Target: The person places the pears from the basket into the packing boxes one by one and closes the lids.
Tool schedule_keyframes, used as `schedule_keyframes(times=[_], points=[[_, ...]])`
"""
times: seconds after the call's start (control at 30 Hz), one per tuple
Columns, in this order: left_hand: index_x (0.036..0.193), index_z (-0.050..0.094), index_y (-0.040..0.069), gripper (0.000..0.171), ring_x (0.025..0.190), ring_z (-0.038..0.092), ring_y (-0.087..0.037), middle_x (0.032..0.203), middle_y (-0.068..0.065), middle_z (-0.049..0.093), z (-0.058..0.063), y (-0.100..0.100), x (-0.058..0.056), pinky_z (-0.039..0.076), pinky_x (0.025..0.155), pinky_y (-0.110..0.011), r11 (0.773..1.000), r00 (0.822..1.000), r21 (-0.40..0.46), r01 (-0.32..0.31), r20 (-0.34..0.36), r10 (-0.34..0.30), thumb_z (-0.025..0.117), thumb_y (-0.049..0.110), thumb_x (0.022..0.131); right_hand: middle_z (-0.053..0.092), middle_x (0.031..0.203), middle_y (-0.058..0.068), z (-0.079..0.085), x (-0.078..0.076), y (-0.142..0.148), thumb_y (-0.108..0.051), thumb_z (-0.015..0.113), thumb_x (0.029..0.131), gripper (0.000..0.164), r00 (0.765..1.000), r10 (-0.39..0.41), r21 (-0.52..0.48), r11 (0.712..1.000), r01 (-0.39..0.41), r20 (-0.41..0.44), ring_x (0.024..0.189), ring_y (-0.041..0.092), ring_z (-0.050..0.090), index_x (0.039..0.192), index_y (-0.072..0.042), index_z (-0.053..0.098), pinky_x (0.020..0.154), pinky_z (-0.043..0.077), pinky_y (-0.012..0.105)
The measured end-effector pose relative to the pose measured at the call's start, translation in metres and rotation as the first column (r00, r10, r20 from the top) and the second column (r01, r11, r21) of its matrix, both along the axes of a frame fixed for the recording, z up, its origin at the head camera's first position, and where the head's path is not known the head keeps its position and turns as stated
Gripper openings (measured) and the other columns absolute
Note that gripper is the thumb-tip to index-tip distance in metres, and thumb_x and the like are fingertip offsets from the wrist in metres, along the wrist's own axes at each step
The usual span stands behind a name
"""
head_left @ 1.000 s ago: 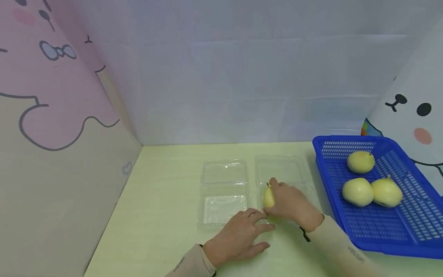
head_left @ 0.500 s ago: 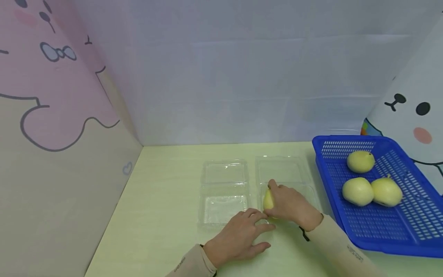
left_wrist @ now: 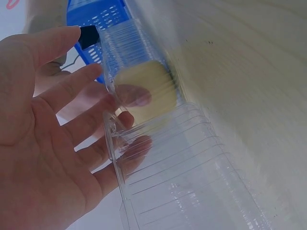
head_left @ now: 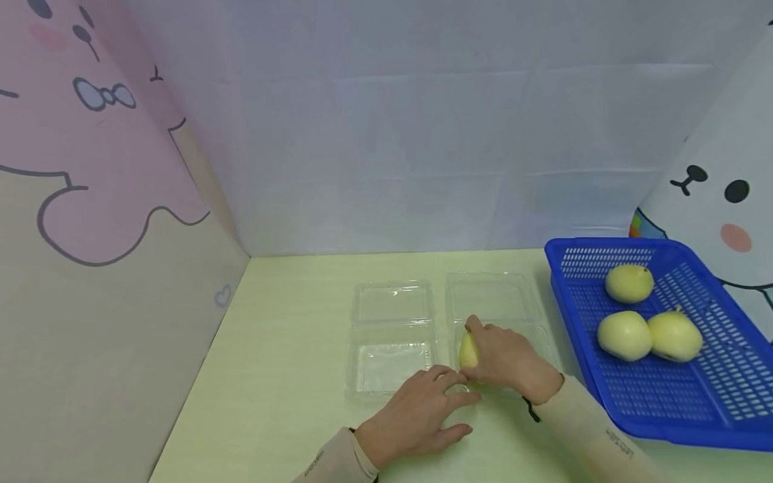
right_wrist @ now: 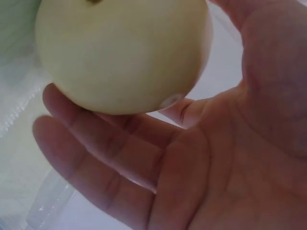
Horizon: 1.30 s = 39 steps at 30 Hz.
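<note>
My right hand [head_left: 504,359] grips a pale yellow pear [head_left: 468,352] inside the near half of the right clear plastic clamshell box [head_left: 534,335]. In the right wrist view the fingers curl around the pear [right_wrist: 124,52], its stem end at the top edge. My left hand [head_left: 417,412] lies at the front edges of the boxes with its fingers spread. In the left wrist view its fingertips [left_wrist: 139,143] overlap the clear walls where the two boxes meet, and the pear shows through the plastic. To the left sits a second clamshell box [head_left: 392,365], lid folded back, nothing in it.
A blue perforated plastic basket [head_left: 658,402] stands at the right with three pears [head_left: 625,335] in it. White sheeting [head_left: 386,134] closes off the back of the pale table [head_left: 284,376]. Cartoon-printed panels [head_left: 121,201] rise at the left and right.
The right hand and the pear have shifted slightly within the box. The left hand holds nearly the same spot, and the boxes have not visibly moved.
</note>
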State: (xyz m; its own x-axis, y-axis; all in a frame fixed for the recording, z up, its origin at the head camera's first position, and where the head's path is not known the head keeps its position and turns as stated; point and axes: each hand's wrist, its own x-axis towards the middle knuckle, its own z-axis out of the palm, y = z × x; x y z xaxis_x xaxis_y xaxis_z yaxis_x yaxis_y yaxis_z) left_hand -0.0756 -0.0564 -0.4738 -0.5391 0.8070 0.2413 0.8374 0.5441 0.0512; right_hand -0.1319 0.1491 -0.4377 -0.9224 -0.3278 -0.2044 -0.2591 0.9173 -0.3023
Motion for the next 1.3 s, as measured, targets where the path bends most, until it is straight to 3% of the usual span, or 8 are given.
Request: schedule_keyframes(times=[0.3, 0.5, 0.7, 0.83, 0.97, 1.1, 1.3], points=[[0.135, 0.073, 0.033, 0.04, 0.126, 0.063, -0.014, 0.135, 0.007, 0.069, -0.002, -0.001, 0.0, 0.056, 0.094, -0.027, 1.0, 1.0, -0.002, -0.003, 0.005, 0.003, 0.071, 0.051, 0.1, 0.073, 0.105, 0.011, 0.01, -0.002, 0.001, -0.053, 0.091, 0.076, 0.079, 0.996, 0.056, 0.086, 0.995, -0.049, -0.075, 0.084, 0.026, 0.068, 0.134, -0.008, 0.064, 0.07, 0.059, 0.048], [0.136, 0.072, 0.034, 0.039, 0.127, 0.063, -0.014, 0.135, 0.007, 0.068, -0.002, -0.001, -0.001, 0.057, 0.096, -0.028, 1.0, 1.0, -0.015, -0.015, 0.006, 0.015, 0.071, 0.05, 0.1, 0.076, 0.122, 0.017, 0.031, -0.005, 0.003, -0.05, 0.086, 0.085, 0.071, 0.995, 0.031, 0.042, 0.999, -0.027, -0.09, 0.1, 0.033, 0.074, 0.137, -0.008, 0.066, 0.08, 0.063, 0.052], [0.138, 0.071, 0.034, 0.04, 0.128, 0.062, -0.014, 0.136, 0.006, 0.068, -0.002, 0.0, -0.001, 0.057, 0.095, -0.028, 1.0, 1.0, -0.024, -0.016, 0.022, 0.017, 0.07, 0.049, 0.101, 0.074, 0.128, 0.02, 0.056, -0.013, 0.013, -0.05, 0.079, 0.092, 0.068, 0.991, -0.026, -0.019, 1.0, 0.024, -0.131, 0.108, 0.039, 0.073, 0.142, -0.007, 0.063, 0.083, 0.062, 0.054], [0.138, 0.071, 0.034, 0.04, 0.128, 0.062, -0.014, 0.136, 0.007, 0.068, -0.002, 0.0, -0.001, 0.056, 0.095, -0.028, 1.0, 1.0, -0.025, -0.016, 0.019, 0.016, 0.069, 0.05, 0.101, 0.075, 0.127, 0.019, 0.073, -0.017, 0.025, -0.05, 0.077, 0.093, 0.068, 0.984, -0.052, -0.032, 0.998, 0.047, -0.173, 0.1, 0.035, 0.075, 0.143, -0.006, 0.063, 0.067, 0.059, 0.042], [0.137, 0.072, 0.034, 0.04, 0.128, 0.062, -0.014, 0.136, 0.007, 0.069, -0.002, -0.001, 0.0, 0.057, 0.095, -0.028, 1.0, 1.0, -0.019, -0.017, 0.017, 0.017, 0.07, 0.05, 0.101, 0.075, 0.127, 0.021, 0.089, -0.018, 0.038, -0.048, 0.078, 0.093, 0.067, 0.978, -0.078, -0.043, 0.997, 0.07, -0.195, 0.075, 0.024, 0.071, 0.142, -0.006, 0.063, 0.052, 0.048, 0.032], [0.137, 0.072, 0.034, 0.039, 0.127, 0.063, -0.014, 0.135, 0.007, 0.069, -0.001, -0.001, 0.0, 0.057, 0.093, -0.028, 1.0, 1.0, -0.013, -0.018, 0.013, 0.018, 0.07, 0.049, 0.101, 0.073, 0.128, 0.024, 0.098, -0.021, 0.052, -0.048, 0.077, 0.094, 0.068, 0.974, -0.099, -0.049, 0.995, 0.091, -0.204, 0.066, 0.018, 0.066, 0.143, -0.004, 0.062, 0.051, 0.047, 0.031], [0.137, 0.072, 0.034, 0.04, 0.127, 0.063, -0.013, 0.136, 0.007, 0.069, -0.001, -0.001, 0.0, 0.056, 0.093, -0.027, 1.0, 1.0, -0.013, -0.018, 0.009, 0.018, 0.07, 0.05, 0.101, 0.068, 0.133, 0.031, 0.102, -0.032, 0.078, -0.051, 0.073, 0.097, 0.075, 0.978, -0.116, -0.025, 0.993, 0.113, -0.174, 0.084, 0.031, 0.073, 0.147, 0.001, 0.057, 0.062, 0.057, 0.043]])
